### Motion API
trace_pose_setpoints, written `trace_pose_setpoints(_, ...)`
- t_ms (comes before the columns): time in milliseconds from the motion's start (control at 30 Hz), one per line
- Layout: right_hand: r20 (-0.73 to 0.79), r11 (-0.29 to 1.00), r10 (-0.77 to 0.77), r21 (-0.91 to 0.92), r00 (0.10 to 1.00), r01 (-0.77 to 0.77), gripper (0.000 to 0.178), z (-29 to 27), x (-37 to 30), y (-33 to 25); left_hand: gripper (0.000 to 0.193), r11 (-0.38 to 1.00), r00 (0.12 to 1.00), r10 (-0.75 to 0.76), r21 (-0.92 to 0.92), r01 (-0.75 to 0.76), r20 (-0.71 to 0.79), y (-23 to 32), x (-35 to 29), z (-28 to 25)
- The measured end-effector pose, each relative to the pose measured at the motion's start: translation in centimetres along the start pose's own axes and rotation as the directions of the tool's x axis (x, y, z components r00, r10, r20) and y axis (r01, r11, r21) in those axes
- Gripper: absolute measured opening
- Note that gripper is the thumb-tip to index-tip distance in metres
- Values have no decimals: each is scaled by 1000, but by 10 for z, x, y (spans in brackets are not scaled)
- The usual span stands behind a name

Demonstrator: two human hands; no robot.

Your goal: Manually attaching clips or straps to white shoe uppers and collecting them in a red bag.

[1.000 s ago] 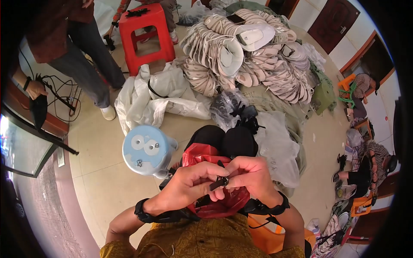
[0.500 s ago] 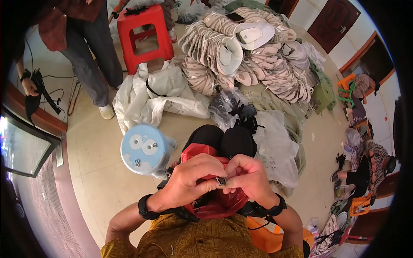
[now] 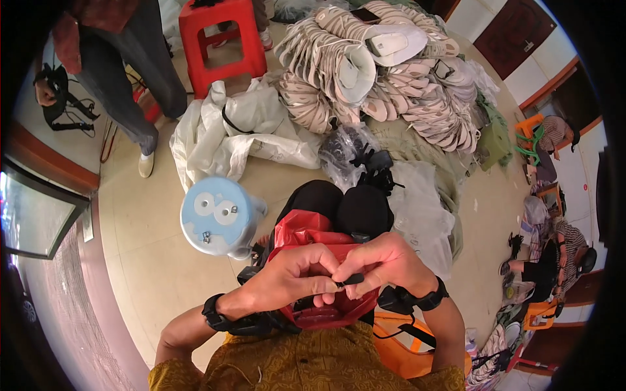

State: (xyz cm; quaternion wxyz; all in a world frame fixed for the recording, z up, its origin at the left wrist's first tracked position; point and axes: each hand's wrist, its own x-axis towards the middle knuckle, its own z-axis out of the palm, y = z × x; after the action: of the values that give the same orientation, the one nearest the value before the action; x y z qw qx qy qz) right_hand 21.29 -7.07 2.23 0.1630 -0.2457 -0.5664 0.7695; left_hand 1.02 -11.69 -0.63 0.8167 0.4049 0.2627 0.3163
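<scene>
One black piece (image 3: 353,279) is pinched by the fingers of the left hand (image 3: 287,280) and right hand (image 3: 394,264); seemingly light and fairly stiff, it is best held by its ends.

Your view is bright, with soft, fairly even light across the pale floor (image 3: 143,274) and only faint shadow around the blue stool (image 3: 218,231). At your far left, the glass panel (image 3: 40,212) glares, its outer edge nearly white. Your black trousers (image 3: 365,212) sink into darkness and lose detail, as does the small black piece (image 3: 353,279) at your fingertips (image 3: 339,276). The fisheye tilts the dark red door (image 3: 514,39) at upper right, and blackness swallows your corners.
</scene>
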Motion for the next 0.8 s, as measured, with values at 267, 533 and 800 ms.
trace_pose_setpoints(267, 71, 938, 38, 341, 997, -60, 20, -7, 2, 6, 11, 994, 996, 64, -90, -58, 66, -3, 2, 2)
trace_pose_setpoints(533, 70, 967, 184, 164, 980, -194, 15, -7, -2, -1, 12, 998, 996, -8, -59, 13, 86, -9, -3, 8)
trace_pose_setpoints(800, 186, 990, 37, 130, 982, -62, 16, 0, -15, 8, 11, 982, 984, 73, -183, -43, 160, -11, -15, 25)
